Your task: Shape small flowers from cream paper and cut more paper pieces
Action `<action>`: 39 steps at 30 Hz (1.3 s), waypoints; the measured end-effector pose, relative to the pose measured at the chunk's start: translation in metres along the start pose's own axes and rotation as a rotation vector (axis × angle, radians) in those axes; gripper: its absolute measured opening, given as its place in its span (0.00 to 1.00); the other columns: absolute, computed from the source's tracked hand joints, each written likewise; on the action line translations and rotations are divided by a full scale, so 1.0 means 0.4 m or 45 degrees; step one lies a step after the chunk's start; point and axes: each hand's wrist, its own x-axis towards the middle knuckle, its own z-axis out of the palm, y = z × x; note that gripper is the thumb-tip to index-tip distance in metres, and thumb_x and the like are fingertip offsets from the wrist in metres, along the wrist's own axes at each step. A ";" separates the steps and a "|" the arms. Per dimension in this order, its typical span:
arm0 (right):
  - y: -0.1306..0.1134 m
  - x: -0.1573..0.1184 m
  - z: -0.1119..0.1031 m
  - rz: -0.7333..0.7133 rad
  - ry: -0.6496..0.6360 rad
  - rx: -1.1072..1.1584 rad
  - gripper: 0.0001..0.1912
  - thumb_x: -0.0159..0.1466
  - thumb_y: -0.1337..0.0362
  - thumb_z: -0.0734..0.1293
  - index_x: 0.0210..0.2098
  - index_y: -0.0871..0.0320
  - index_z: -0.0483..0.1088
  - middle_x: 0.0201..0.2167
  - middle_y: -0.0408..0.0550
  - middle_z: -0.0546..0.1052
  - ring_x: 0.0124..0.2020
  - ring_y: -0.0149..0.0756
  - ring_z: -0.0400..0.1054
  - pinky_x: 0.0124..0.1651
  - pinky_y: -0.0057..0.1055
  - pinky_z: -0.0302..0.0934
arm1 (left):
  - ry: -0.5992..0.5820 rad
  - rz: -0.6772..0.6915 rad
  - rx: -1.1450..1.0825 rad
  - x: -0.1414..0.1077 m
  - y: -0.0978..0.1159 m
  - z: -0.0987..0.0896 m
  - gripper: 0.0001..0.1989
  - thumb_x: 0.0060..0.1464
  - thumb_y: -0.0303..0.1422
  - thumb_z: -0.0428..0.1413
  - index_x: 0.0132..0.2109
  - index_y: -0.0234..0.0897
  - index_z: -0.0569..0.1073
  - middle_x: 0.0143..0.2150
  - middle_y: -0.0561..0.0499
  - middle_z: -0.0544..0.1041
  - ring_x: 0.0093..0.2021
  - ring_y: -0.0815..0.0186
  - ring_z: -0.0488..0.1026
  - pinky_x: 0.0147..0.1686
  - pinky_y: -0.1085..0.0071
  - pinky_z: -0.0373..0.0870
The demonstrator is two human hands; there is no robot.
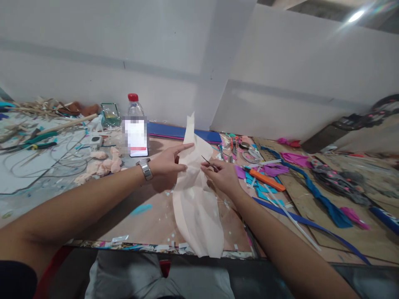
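Observation:
A long, pale cream sheet [199, 207], thin like paper or cloth, stands creased between my hands and hangs down to the table's front edge. My left hand [166, 162], with a metal watch on the wrist, grips its upper left side; the thumb lies in front and some fingers are hidden behind. On the right, my right hand [222, 174] is closed around a thin dark pointed tool [206, 160], its tip angled up and left over the sheet. Most of that tool is covered by the fingers, so its kind is unclear. The right fingertips also touch the sheet's edge.
Behind stand a red-capped bottle [133, 106] and a lit phone [139, 137]. Peach scraps [104, 164] and green-handled pliers [40, 141] lie left. An orange cutter [266, 179], blue strips [314, 195] and coloured scraps lie right. A wall [140, 50] rises behind.

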 end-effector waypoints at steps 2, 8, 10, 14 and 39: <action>-0.005 -0.001 0.000 0.020 0.039 0.010 0.11 0.55 0.56 0.74 0.32 0.57 0.83 0.24 0.45 0.81 0.26 0.36 0.69 0.32 0.32 0.62 | 0.011 0.047 -0.002 -0.001 -0.008 0.003 0.46 0.48 0.29 0.65 0.74 0.37 0.62 0.67 0.39 0.73 0.59 0.49 0.73 0.57 0.55 0.71; -0.005 0.010 -0.008 0.046 0.198 0.138 0.12 0.55 0.57 0.73 0.34 0.59 0.80 0.24 0.43 0.75 0.24 0.29 0.59 0.28 0.29 0.56 | 0.156 0.151 -0.112 0.005 -0.043 0.009 0.47 0.47 0.28 0.64 0.74 0.43 0.62 0.70 0.43 0.71 0.61 0.49 0.74 0.59 0.54 0.73; 0.006 0.017 -0.011 0.060 0.250 0.203 0.13 0.55 0.57 0.72 0.36 0.59 0.78 0.28 0.44 0.76 0.26 0.30 0.61 0.30 0.29 0.58 | 0.214 0.116 -0.168 0.009 -0.046 0.006 0.47 0.47 0.26 0.64 0.74 0.43 0.63 0.70 0.42 0.71 0.59 0.50 0.75 0.58 0.54 0.74; 0.037 0.035 -0.009 0.117 0.321 0.328 0.15 0.55 0.55 0.71 0.37 0.58 0.77 0.29 0.42 0.73 0.27 0.29 0.62 0.31 0.28 0.59 | 0.326 -0.034 -0.293 0.019 -0.037 -0.002 0.42 0.48 0.22 0.62 0.71 0.42 0.68 0.73 0.39 0.66 0.49 0.58 0.79 0.52 0.59 0.77; 0.085 0.051 -0.006 0.215 0.077 0.233 0.22 0.53 0.55 0.74 0.45 0.57 0.76 0.32 0.43 0.75 0.34 0.36 0.68 0.39 0.32 0.62 | 0.236 -0.465 -0.151 0.023 -0.077 0.001 0.44 0.43 0.28 0.71 0.69 0.35 0.71 0.48 0.44 0.82 0.39 0.61 0.75 0.41 0.66 0.72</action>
